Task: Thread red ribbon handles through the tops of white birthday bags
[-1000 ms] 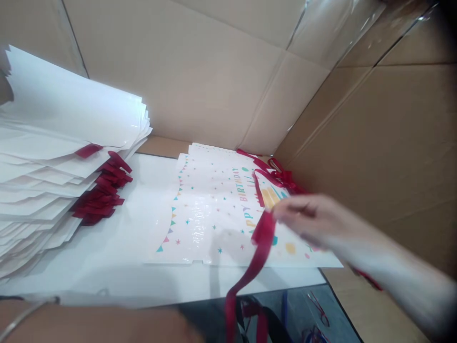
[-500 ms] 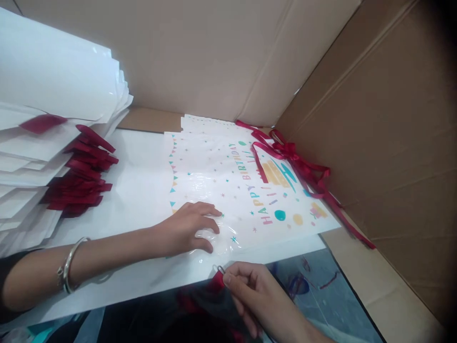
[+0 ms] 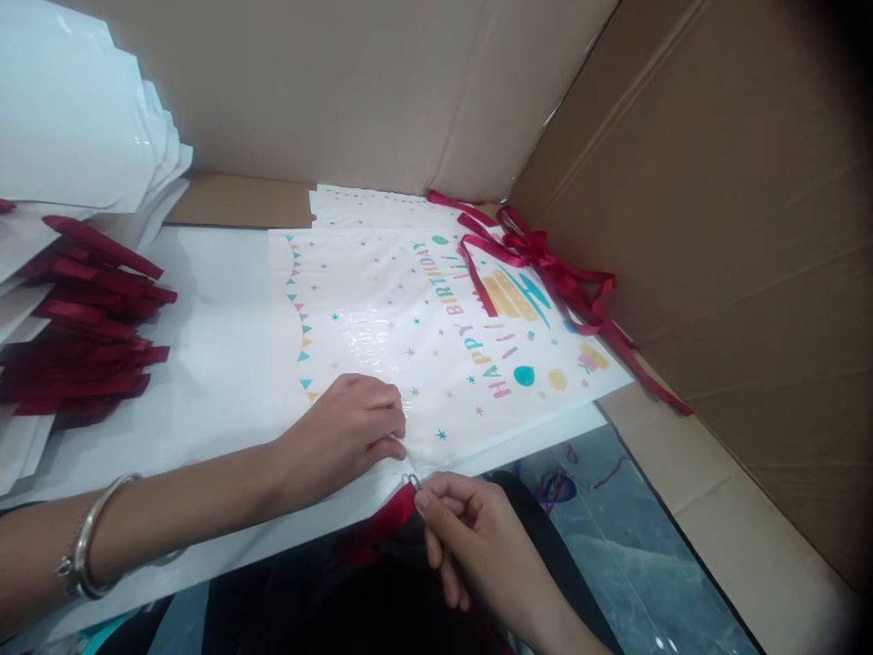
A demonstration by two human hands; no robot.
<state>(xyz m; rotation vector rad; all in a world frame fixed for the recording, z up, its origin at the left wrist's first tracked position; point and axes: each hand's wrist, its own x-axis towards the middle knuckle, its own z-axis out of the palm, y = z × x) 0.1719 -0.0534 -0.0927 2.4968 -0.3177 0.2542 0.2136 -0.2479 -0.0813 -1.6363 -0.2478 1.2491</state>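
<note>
A flat, glossy plastic bag point(image 3: 382, 300) printed with "HAPPY BIRTHDAY", bunting and stars lies before me. My left hand point(image 3: 355, 428) rests at its near edge, fingers curled in and pinching the plastic there. Just to the right, my right hand point(image 3: 470, 537) grips a small bent metal wire hook point(image 3: 414, 480) between thumb and forefinger. A red ribbon point(image 3: 392, 517) hangs by the hook, below the bag's edge; how it is attached is hidden. The hook's tip is close to the left fingertips, at the bag's edge.
Stacked white bags point(image 3: 61, 109) with red ribbon ends point(image 3: 102, 318) stand at the left. Loose red ribbons point(image 3: 546, 259) lie across the bag's far right corner. Cardboard walls point(image 3: 327, 91) rise behind and at the right. Tiled floor point(image 3: 634, 537) shows below.
My left hand has closed from spread fingers to a pinch at the bag's near edge. The hook in my right hand has come up closer to it. The view has shifted slightly.
</note>
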